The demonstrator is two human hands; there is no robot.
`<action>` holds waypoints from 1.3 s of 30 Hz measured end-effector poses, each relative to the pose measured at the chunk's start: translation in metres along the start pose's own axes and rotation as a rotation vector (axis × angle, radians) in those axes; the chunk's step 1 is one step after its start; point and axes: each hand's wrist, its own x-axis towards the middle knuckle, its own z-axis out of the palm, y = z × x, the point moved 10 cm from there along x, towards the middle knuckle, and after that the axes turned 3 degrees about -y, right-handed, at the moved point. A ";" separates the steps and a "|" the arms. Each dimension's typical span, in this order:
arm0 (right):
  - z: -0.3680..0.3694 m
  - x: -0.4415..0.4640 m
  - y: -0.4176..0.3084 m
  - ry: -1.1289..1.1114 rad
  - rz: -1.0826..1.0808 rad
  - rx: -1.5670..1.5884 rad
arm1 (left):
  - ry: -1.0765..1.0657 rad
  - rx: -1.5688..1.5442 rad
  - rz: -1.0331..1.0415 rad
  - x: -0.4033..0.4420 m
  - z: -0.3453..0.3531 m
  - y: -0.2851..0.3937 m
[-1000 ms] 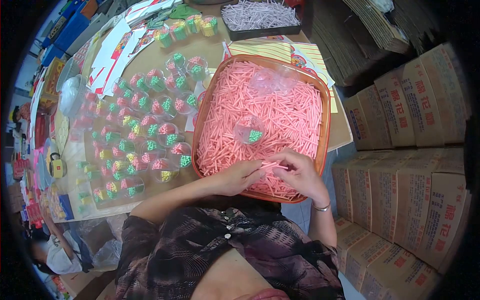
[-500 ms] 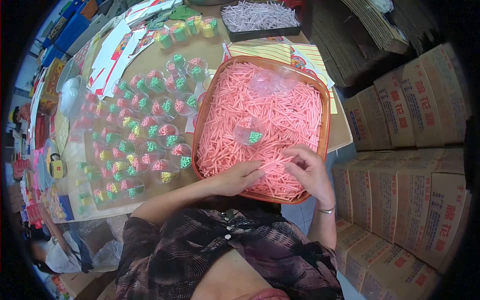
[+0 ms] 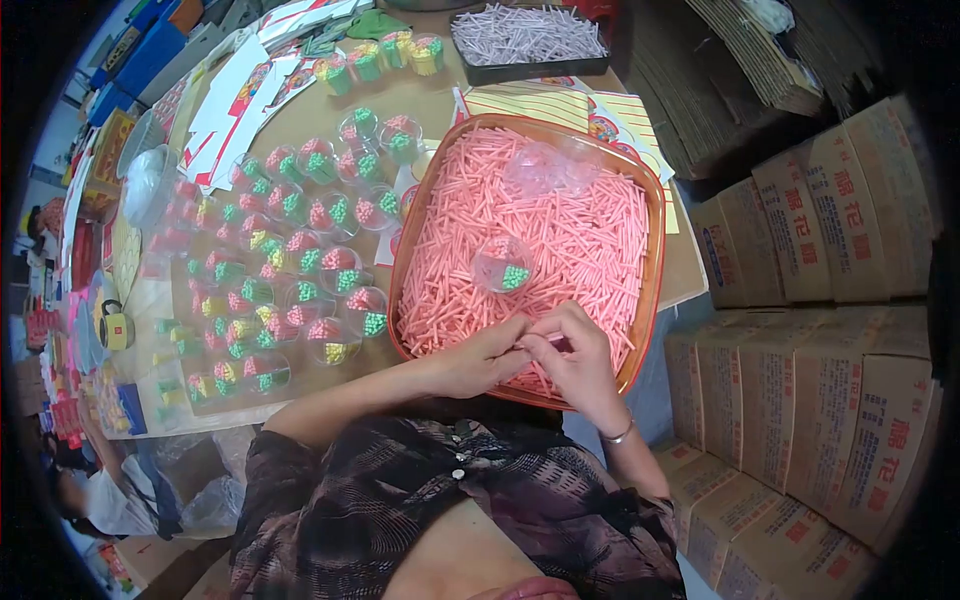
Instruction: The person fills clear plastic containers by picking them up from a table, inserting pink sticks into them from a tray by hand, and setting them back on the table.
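Note:
An orange-rimmed tray (image 3: 655,290) full of thin pink sticks (image 3: 590,240) lies in front of me. Over its near edge my left hand (image 3: 480,358) is closed, its fingertips pinching pink sticks. My right hand (image 3: 575,355) meets it there, thumb and fingers pressed together on the same small bundle, which the fingers mostly cover. A clear cup (image 3: 503,264) with green and pink sticks rests on the pile just beyond my hands. Clear empty-looking cups (image 3: 540,168) lie near the tray's far edge.
Many filled cups (image 3: 300,260) stand left of the tray, with several more (image 3: 380,58) behind. A black tray of pale purple sticks (image 3: 530,38) is at the back. Cardboard boxes (image 3: 800,400) are stacked at right. Another person (image 3: 115,500) is at lower left.
My right hand has moved left, back against my left hand, after being apart with sticks between them. The view has shifted slightly.

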 end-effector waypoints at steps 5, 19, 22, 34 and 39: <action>-0.029 -0.002 0.012 0.083 0.023 0.049 | 0.525 0.779 0.296 -0.029 -0.048 0.064; -0.061 -0.003 0.023 0.210 0.118 -0.096 | 0.389 0.646 0.247 0.001 -0.075 0.049; -0.059 0.002 0.022 0.206 0.129 0.171 | 0.356 0.644 0.202 -0.002 -0.069 0.049; -0.019 0.020 -0.005 0.207 -0.086 0.293 | 0.236 0.182 0.148 -0.008 -0.051 0.053; -0.025 0.018 -0.026 0.183 -0.108 0.036 | 0.258 0.298 0.232 -0.008 -0.051 0.055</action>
